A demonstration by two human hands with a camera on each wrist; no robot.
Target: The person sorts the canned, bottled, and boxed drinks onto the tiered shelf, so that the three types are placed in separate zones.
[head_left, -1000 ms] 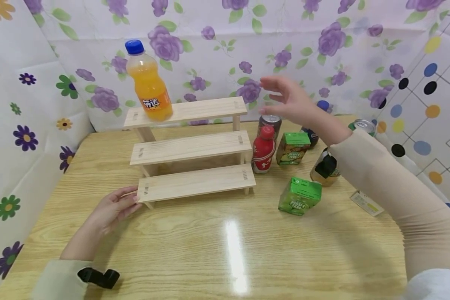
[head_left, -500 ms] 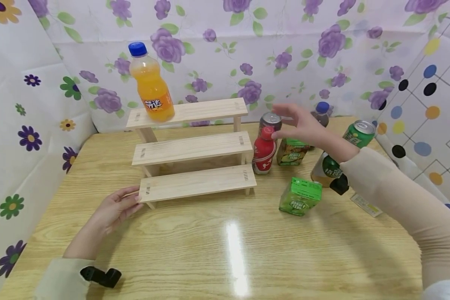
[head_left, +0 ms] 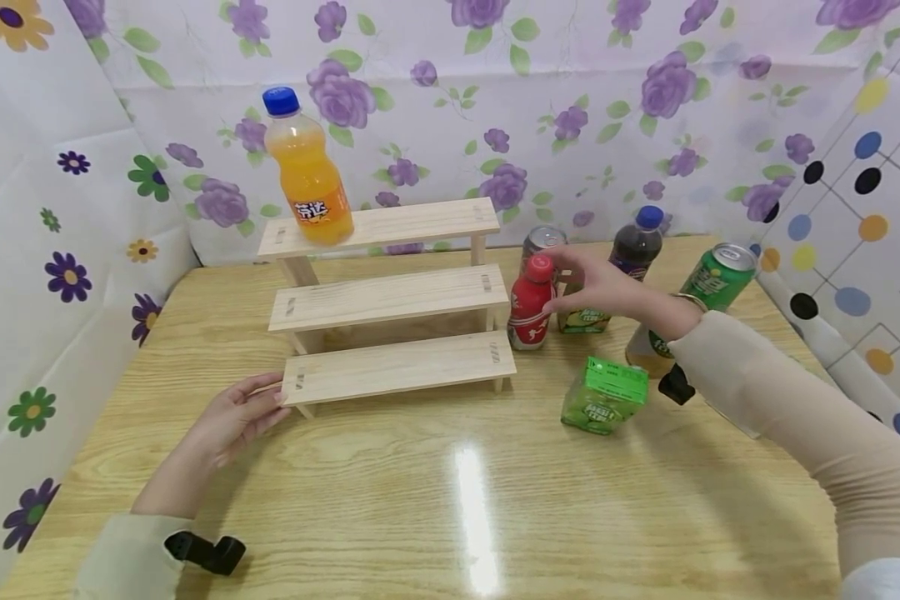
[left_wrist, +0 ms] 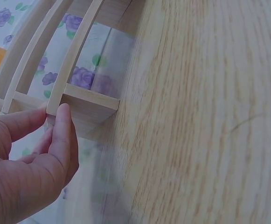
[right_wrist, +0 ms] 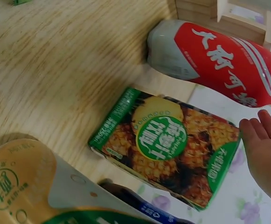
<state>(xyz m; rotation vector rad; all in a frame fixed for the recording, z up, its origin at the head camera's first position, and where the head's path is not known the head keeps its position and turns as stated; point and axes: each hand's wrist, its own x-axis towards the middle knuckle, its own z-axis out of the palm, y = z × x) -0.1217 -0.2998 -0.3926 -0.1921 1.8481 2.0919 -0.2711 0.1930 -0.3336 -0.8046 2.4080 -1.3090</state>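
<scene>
A three-step wooden shelf point(head_left: 390, 367) stands on the table. My left hand point(head_left: 232, 417) pinches the left end of its lowest board, thumb on one side and fingers on the other, as the left wrist view shows at the board's corner point(left_wrist: 56, 100). Right of the shelf is an upright red bottle point(head_left: 528, 312) with a red cap. Around its upper part my right hand point(head_left: 600, 287) spreads, thumb on the near side and fingers behind. In the right wrist view the fingers point(right_wrist: 266, 126) lie fairly straight beside the red bottle, close to a pineapple juice carton point(right_wrist: 168, 144).
An orange soda bottle point(head_left: 315, 187) stands on the top board's left end. Behind the red bottle is a dark can point(head_left: 543, 237). A green juice carton point(head_left: 603, 396), a white and gold can point(right_wrist: 18, 182), a dark soda bottle point(head_left: 636, 242) and a green can point(head_left: 722, 275) stand at right.
My right hand has come down from above the drinks, moving to the red bottle's upper part. The left hand stays at the shelf's lowest board.
</scene>
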